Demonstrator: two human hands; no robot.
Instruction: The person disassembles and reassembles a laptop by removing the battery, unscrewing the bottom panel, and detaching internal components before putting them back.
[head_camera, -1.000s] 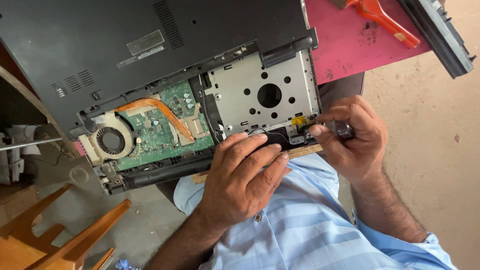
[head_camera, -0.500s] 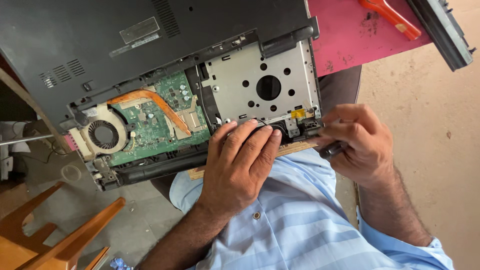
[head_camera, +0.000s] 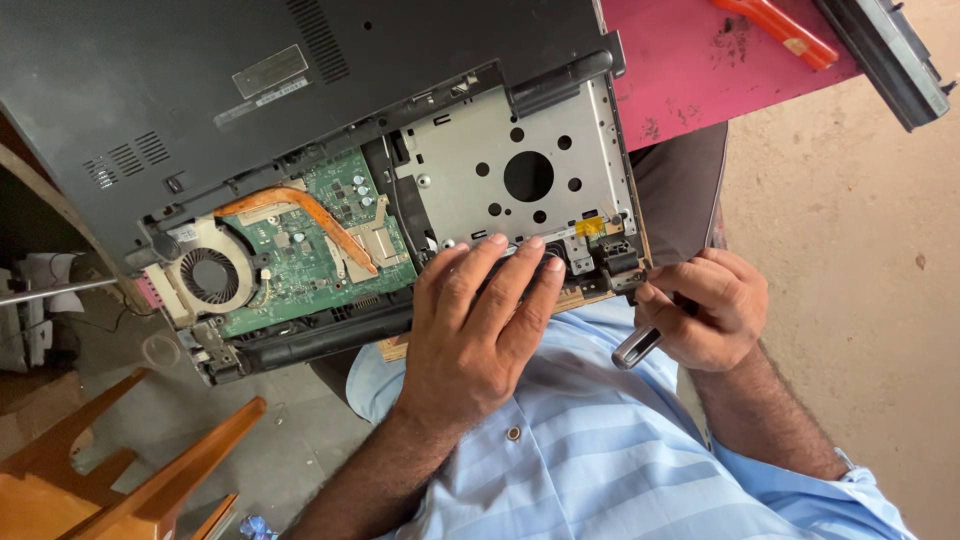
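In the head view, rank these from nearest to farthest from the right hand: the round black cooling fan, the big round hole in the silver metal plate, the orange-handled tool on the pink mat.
From the right hand, which grips a metal-tipped tool:
1. Big round hole in the silver metal plate, up and toward the laptop's middle.
2. Orange-handled tool on the pink mat, top edge, straight above.
3. Round black cooling fan, far across, past the left hand.
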